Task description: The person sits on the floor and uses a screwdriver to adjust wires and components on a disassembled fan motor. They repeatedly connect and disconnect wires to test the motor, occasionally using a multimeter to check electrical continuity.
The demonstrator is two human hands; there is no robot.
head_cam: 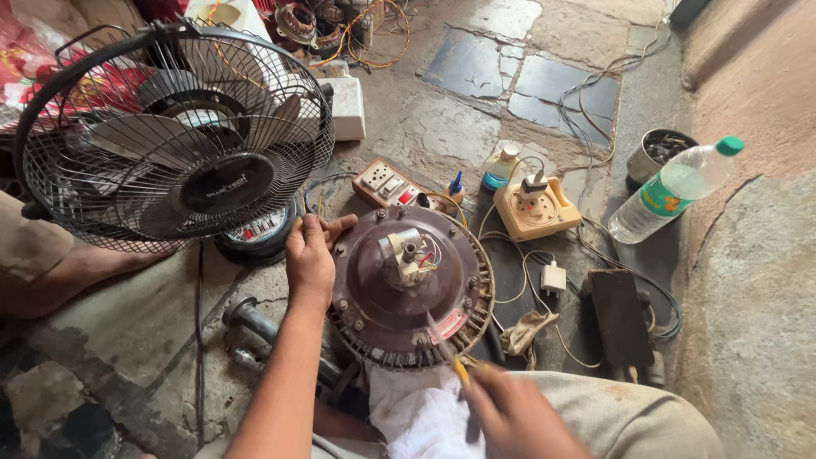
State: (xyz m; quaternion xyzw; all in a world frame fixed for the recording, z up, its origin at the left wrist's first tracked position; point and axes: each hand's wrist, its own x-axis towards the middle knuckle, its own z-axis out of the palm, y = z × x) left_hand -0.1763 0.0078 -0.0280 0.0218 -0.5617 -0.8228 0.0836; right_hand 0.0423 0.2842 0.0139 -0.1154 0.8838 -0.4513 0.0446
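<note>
Left hand (309, 259) — fingers curled together over the left rim of the motor (410, 287), thumb lying toward its top edge, gripping the casing. Right hand (515, 416) — blurred, at the bottom edge of the view, fingers closed around a screwdriver (448, 353) with a yellow handle; its shaft slants up and left onto the lower part of the motor, near a red label. The motor is a round brown ceiling-fan body, lying flat on the stone floor (442, 127) just in front of the person's knees, with a short shaft and loose wires at its centre and a ring of winding slots along its near rim. A white cloth (412, 416) lies on the lap just below it.

Left of the motor stands a table fan (174, 136) with a black wire guard, tilted, over a round black meter (259, 234). Beyond the motor — a brown switchboard (387, 183), a small blue-capped bottle (500, 167) and a cream round socket box (535, 208) with a plug in it. To the right lie a white adapter (553, 278), a dark flat box (620, 316) and tangled wires. Toward the right edge a plastic water bottle (676, 189) with a green cap leans against a raised ledge, beside a tin (659, 153) of small parts.
</note>
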